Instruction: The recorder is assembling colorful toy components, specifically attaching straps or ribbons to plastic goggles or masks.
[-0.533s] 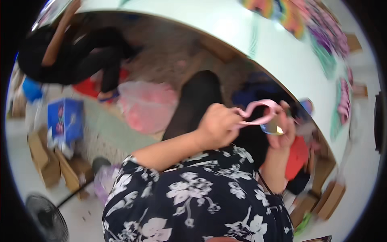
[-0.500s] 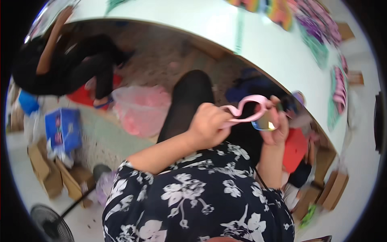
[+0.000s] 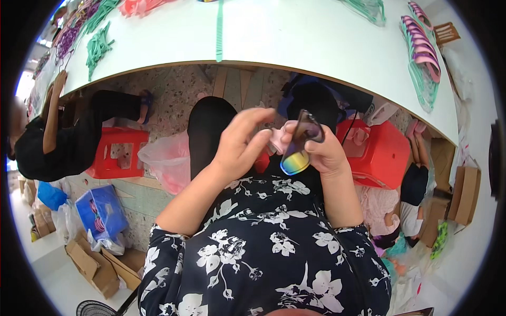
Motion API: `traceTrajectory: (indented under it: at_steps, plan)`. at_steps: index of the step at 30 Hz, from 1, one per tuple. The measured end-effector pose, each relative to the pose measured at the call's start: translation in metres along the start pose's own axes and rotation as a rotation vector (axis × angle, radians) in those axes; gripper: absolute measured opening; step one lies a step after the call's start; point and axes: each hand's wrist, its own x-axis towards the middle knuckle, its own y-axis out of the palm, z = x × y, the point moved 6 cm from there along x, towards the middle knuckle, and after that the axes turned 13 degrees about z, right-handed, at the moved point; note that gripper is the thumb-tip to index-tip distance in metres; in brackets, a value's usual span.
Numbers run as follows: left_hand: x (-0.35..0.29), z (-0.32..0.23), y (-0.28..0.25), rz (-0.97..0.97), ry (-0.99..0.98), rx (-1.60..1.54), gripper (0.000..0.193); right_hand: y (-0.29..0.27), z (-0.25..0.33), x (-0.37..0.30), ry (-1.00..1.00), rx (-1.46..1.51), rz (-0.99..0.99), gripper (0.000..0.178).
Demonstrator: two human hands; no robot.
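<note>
From my remote view looking down, I see the right hand [image 3: 329, 154] pinching a dark, curved lens [image 3: 300, 143] with a yellow-and-blue mirrored end, held tilted above the lap, short of the white tabletop [image 3: 316, 50]. The left hand [image 3: 236, 141] has its thumb and index finger parted widely beside a blurred pink piece [image 3: 276, 142] between the hands, and I cannot tell whether they touch it. A red stool [image 3: 383, 158] stands to the right.

Bright indoor light, white tabletop [image 3: 321, 50] glaring, shadow beneath, left grip [image 3: 268, 125] slightly blurred, edges bent
</note>
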Motion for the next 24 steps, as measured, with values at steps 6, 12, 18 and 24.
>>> traceTrajectory:
  at_steps: [6,12,18,24]
  plan:
    - [0.011,0.033,0.048,0.220,-0.601,-0.550,0.021,-0.029,0.008,-0.025,-0.075,-0.088,-0.191,0.045]
    - [0.011,0.065,0.041,-0.133,-0.625,-0.972,0.017,-0.036,0.003,-0.056,-0.121,-0.458,-0.410,0.045]
    - [0.019,0.056,0.050,-0.134,-0.571,-1.169,0.019,-0.019,-0.009,-0.054,-0.100,-1.038,-0.551,0.043]
    - [0.015,0.051,0.056,-0.107,-0.549,-1.153,0.020,-0.016,-0.006,-0.052,-0.143,-1.072,-0.664,0.043]
